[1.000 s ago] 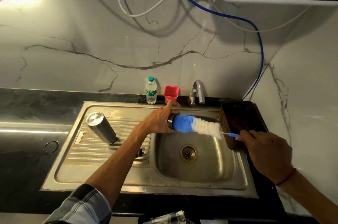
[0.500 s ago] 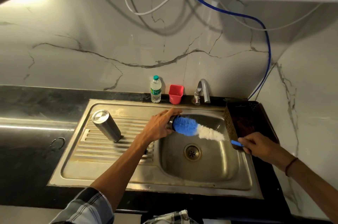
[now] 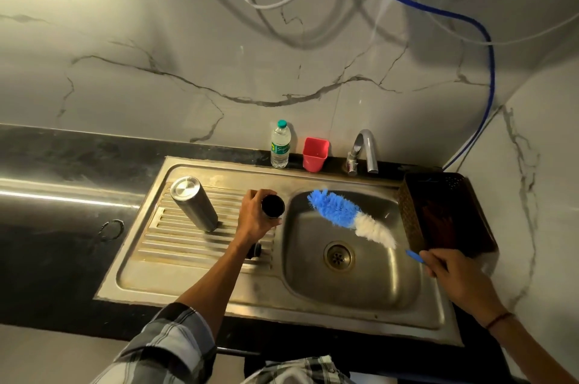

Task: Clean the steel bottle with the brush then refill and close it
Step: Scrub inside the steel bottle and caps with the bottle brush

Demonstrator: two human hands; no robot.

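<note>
My left hand (image 3: 255, 219) grips a steel bottle (image 3: 273, 205) at the left rim of the sink basin, its dark open mouth facing up toward me. My right hand (image 3: 454, 274) holds the thin blue handle of a bottle brush (image 3: 347, 217). The brush's blue and white bristles hang free over the basin, clear of the bottle and to its right. A second steel bottle (image 3: 194, 203) stands bottom up on the ribbed drainboard. A small dark cap (image 3: 254, 250) lies on the drainboard under my left forearm.
The steel sink (image 3: 369, 286) has a drain at its middle and a tap (image 3: 363, 150) behind it. A plastic water bottle (image 3: 279, 144) and a red cup (image 3: 315, 154) stand on the back ledge. A dark basket (image 3: 445, 214) sits at the sink's right edge. Black counter stretches left.
The brush has come out of the bottle and moved right over the basin. My left hand has drawn the bottle left and turned its mouth upward.
</note>
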